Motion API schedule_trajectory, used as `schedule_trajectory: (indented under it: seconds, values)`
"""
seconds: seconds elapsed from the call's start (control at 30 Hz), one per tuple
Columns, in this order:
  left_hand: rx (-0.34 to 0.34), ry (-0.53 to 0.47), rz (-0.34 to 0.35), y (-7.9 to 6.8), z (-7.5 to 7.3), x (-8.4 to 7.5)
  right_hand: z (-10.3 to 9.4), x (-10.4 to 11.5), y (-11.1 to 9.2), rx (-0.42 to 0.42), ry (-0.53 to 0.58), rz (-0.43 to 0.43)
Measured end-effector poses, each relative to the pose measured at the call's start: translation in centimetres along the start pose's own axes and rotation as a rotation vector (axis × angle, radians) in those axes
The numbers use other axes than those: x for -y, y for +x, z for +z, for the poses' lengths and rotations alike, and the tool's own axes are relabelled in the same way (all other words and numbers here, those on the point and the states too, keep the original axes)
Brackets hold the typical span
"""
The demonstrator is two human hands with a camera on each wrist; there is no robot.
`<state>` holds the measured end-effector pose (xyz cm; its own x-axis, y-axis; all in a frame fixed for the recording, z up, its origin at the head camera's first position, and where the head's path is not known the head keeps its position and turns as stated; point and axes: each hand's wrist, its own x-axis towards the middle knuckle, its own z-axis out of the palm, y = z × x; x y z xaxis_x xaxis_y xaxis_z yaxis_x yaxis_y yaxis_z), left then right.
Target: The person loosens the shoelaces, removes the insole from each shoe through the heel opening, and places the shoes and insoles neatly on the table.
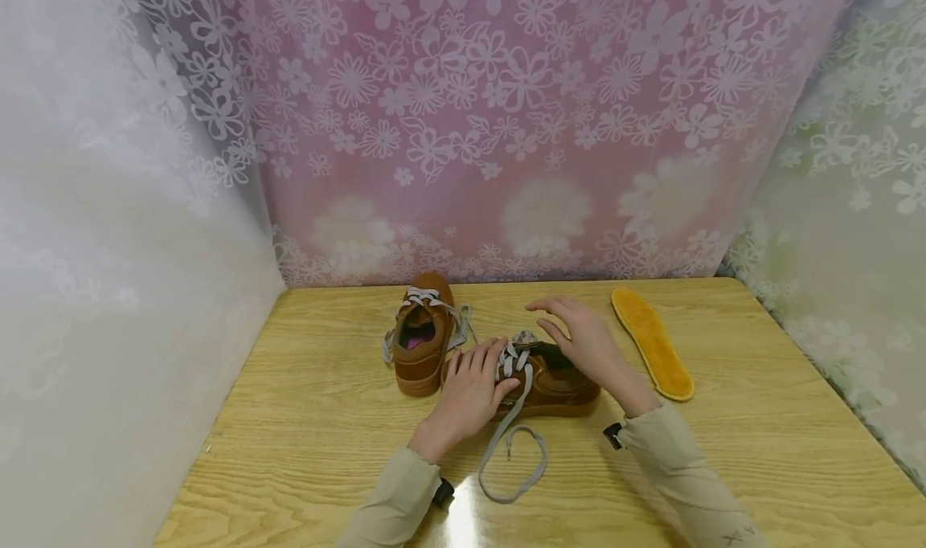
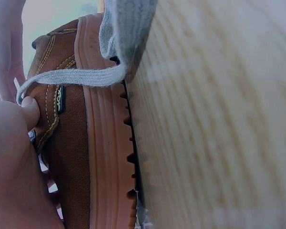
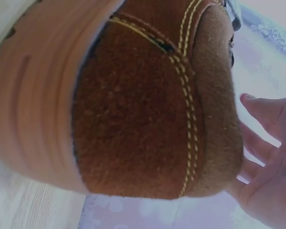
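Observation:
A brown suede shoe lies sideways across the table, its toe to the left and heel to the right. Over its toe and front my left hand holds it, thumb on the near side by the lacing. From that lacing a long grey lace runs down the near side and loops on the table. My right hand hovers over the shoe's opening, fingers apart and slightly bent, with nothing in them. In the right wrist view, the shoe's heel fills the middle, the right hand beyond it.
Left of the held shoe stands a second brown shoe, toe away from me, with grey laces and something pink inside. A fuzzy orange insole lies at the right on the wooden table. Flowered curtains hang behind and at the sides.

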<state>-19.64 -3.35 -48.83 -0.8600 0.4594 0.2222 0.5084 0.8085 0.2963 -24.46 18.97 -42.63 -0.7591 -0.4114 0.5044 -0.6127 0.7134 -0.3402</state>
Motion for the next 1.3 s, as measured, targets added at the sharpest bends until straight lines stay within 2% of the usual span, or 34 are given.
schedule_trajectory:
  seconds: [0.13, 0.4, 0.57, 0.7, 0.97, 1.13, 1.3]
  values:
    - [-0.003, 0.007, 0.0, 0.0, -0.1, 0.1, -0.1, 0.0, -0.5, 0.045, -0.008, -0.058]
    - [-0.007, 0.015, 0.01, 0.0, 0.2, 0.0, 0.0, 0.2, -0.7, 0.222, 0.003, -0.148]
    - [-0.006, 0.008, 0.009, 0.0, 0.1, -0.2, -0.3, 0.3, -0.4, 0.299, 0.001, -0.146]
    - [-0.012, -0.003, 0.014, 0.0, 0.2, -0.2, -0.4, 0.1, -0.2, 0.337, 0.034, -0.103]
    - [-0.018, -0.012, 0.021, 0.0, 0.4, 0.0, 0.6, -0.6, -0.2, 0.26, 0.048, 0.009]
    - [-0.018, -0.014, 0.014, 0.0, 0.4, 0.1, 1.0, -1.1, -0.7, 0.183, 0.05, 0.023]
    - [-0.006, -0.022, 0.004, 0.1, 0.1, 0.2, 0.0, -1.1, -1.3, 0.082, 0.052, -0.007]
